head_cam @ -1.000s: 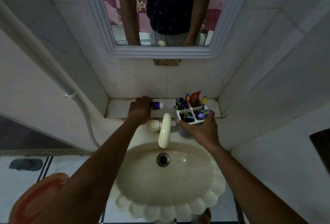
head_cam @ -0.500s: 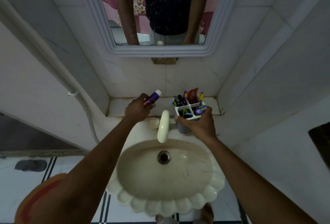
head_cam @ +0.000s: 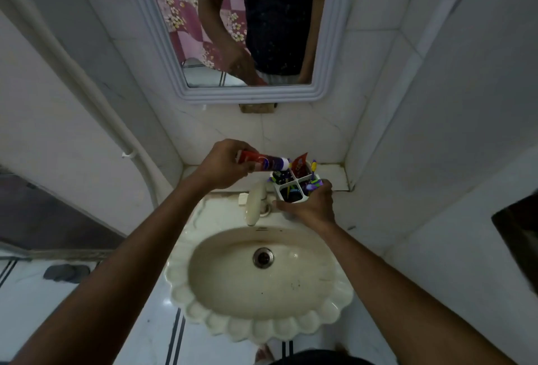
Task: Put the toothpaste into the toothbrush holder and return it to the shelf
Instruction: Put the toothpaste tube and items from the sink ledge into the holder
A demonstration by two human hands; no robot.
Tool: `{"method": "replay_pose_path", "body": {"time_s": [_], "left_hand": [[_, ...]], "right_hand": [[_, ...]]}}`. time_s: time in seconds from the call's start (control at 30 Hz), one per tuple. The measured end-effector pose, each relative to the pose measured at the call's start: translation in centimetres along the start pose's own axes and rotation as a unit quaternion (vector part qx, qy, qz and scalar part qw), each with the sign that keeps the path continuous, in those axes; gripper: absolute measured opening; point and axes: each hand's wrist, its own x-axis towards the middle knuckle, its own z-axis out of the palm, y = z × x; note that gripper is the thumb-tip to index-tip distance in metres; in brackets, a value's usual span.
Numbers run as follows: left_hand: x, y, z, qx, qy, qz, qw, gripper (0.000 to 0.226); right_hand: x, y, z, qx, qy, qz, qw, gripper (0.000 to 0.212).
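My left hand [head_cam: 224,164] grips a red and purple toothpaste tube [head_cam: 263,161] with a white cap. The tube lies almost level, its cap pointing right over the back left compartment of the toothbrush holder [head_cam: 291,190]. The holder is white with four compartments and carries several toothbrushes and another red tube. My right hand [head_cam: 310,204] clasps the holder from the front, just above the sink edge, in front of the tiled shelf [head_cam: 332,174].
A cream tap [head_cam: 255,203] stands just left of the holder, between my two hands. Below it is a scalloped cream sink [head_cam: 262,327] with a metal drain. A mirror [head_cam: 247,30] hangs on the wall above the shelf. A white pipe [head_cam: 87,97] runs down the left wall.
My left hand lifted the toothpaste off the shelf and carried it right, so its cap now hangs over the holder. My right hand stayed around the holder.
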Motion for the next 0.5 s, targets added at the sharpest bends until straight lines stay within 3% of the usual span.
{"method": "replay_pose_path", "body": {"time_s": [0.5], "left_hand": [[1.3, 3.6, 4.5, 0.096, 0.008, 0.055, 0.994, 0.014]], "right_hand": [[0.9, -0.6, -0.4, -0.006, -0.005, -0.042, 0.999, 0.123]]}}
